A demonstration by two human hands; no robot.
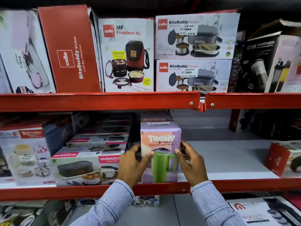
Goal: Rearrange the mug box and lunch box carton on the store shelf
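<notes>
A lilac and peach mug box point(160, 141) printed "Toony Tumbler" with a green mug picture stands upright at the front of the middle shelf point(228, 160). My left hand point(132, 165) grips its left side and my right hand point(189, 162) grips its right side, thumbs on the front face. A second similar box point(156, 116) stands right behind it. Immediately left lie stacked Varmora lunch box cartons point(86, 167). On the upper shelf stand Cello lunch box cartons: MF Freshco Plus point(127, 54) and two stacked BiteBuddy Deluxe cartons point(195, 51).
A red BiteBuddy carton point(70, 49) leans on the upper shelf at left. Red shelf rails point(97, 101) cross the view. A bare grey stretch of the middle shelf lies right of the mug box, ending at a red carton point(280, 159). Dark bottle boxes point(268, 62) stand upper right.
</notes>
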